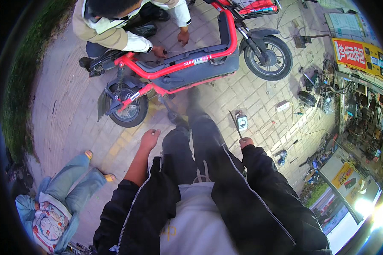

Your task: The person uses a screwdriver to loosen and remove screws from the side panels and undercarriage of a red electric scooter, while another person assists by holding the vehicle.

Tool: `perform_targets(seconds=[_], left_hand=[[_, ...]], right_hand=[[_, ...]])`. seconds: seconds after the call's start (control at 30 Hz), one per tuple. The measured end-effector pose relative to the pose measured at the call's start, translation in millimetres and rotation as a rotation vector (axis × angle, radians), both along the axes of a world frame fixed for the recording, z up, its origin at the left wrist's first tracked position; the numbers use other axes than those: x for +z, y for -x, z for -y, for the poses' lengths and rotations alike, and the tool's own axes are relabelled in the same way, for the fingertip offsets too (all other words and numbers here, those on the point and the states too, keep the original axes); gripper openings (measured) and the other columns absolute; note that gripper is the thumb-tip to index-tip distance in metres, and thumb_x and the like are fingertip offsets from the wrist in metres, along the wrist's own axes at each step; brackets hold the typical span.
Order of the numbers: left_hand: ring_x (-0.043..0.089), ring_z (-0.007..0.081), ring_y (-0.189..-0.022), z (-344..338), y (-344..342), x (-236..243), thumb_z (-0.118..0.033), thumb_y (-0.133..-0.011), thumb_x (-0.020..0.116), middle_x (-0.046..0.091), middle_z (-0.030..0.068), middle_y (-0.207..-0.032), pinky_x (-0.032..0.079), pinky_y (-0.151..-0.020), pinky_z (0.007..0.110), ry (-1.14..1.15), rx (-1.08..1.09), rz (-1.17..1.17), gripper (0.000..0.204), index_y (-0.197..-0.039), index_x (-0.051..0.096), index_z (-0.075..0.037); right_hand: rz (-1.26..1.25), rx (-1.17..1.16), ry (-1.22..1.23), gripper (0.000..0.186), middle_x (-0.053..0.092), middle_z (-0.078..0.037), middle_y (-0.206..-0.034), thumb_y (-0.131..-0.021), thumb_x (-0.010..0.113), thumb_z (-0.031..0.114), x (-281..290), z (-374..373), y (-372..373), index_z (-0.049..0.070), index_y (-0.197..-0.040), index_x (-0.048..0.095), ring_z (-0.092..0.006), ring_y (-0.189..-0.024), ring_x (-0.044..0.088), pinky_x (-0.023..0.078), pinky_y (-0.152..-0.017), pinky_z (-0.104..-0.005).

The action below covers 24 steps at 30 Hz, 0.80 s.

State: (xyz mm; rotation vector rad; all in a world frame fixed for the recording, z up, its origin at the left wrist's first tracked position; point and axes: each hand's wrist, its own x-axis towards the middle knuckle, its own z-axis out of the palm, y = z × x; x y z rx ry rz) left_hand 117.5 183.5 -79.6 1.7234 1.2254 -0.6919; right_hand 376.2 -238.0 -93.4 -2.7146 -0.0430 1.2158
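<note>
My right hand (245, 142) is closed around one end of a long, thin dark rod (234, 123), which points away from me. My left hand (150, 138) hangs loosely curled beside my left leg, with no object showing in it. In front of my feet stands a red and dark grey electric scooter (191, 70), its front wheel to the right. A co-worker (115, 25) crouches at its far side. One of that person's hands (159, 52) holds a slim tool over the scooter's open frame; the other (183, 36) is near the frame.
Near the rod, a white box with a round dial (242, 122) sits on the paving. Farther right are a white block (282, 106), a small loose wheel (306, 98) and cluttered shelves (366, 114). A person with a cartoon cushion (51, 223) sits at lower left.
</note>
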Motion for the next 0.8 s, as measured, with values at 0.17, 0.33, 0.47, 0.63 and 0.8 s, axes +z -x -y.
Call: perform_targets(seconds=[0.17,0.33,0.47,0.63,0.8], left_hand=[[0.054,0.0368,-0.106,8,68,-5,-0.052,-0.083,0.047,0.059,0.0239,-0.110,0.041,-0.093,0.040,0.013,-0.017,-0.122,0.059,-0.108,0.060,0.000],[0.053,0.0367,-0.108,21,91,4,-0.052,-0.083,0.047,0.058,0.0245,-0.111,0.041,-0.093,0.041,0.020,-0.025,-0.241,0.060,-0.110,0.059,0.000],[0.054,0.0364,-0.108,38,83,12,-0.051,-0.083,0.049,0.058,0.0244,-0.111,0.041,-0.093,0.040,0.033,0.116,-0.204,0.060,-0.111,0.059,0.001],[0.055,0.0359,-0.108,67,49,25,-0.051,-0.083,0.050,0.059,0.0249,-0.109,0.042,-0.092,0.038,0.003,0.238,-0.093,0.060,-0.110,0.059,0.002],[0.054,0.0361,-0.109,110,40,33,-0.053,-0.084,0.049,0.058,0.0254,-0.111,0.041,-0.094,0.039,0.039,0.206,-0.151,0.062,-0.111,0.059,0.001]], right_hand=[[-0.034,-0.076,-0.019,0.035,0.065,-0.021,-0.092,-0.076,0.059,0.029,15,-6,2,0.002,-0.097,0.066,-0.0342,-0.092,0.062,0.047,-0.083,-0.0398],[0.053,-0.042,-0.144,0.031,0.066,-0.018,-0.079,-0.077,0.059,0.025,17,-4,-19,-0.001,-0.092,0.066,-0.0275,-0.076,0.064,0.050,-0.072,-0.0358],[0.106,0.018,-0.134,0.032,0.065,-0.019,-0.080,-0.077,0.061,0.027,14,-1,-38,-0.001,-0.092,0.066,-0.0295,-0.079,0.064,0.049,-0.073,-0.0375],[0.066,0.070,-0.162,0.034,0.066,-0.020,-0.083,-0.076,0.061,0.028,7,10,-78,-0.001,-0.092,0.066,-0.0310,-0.083,0.063,0.049,-0.074,-0.0375],[0.150,0.031,-0.228,0.033,0.065,-0.022,-0.087,-0.077,0.058,0.026,24,37,-121,-0.003,-0.090,0.066,-0.0329,-0.087,0.062,0.047,-0.078,-0.0378]])
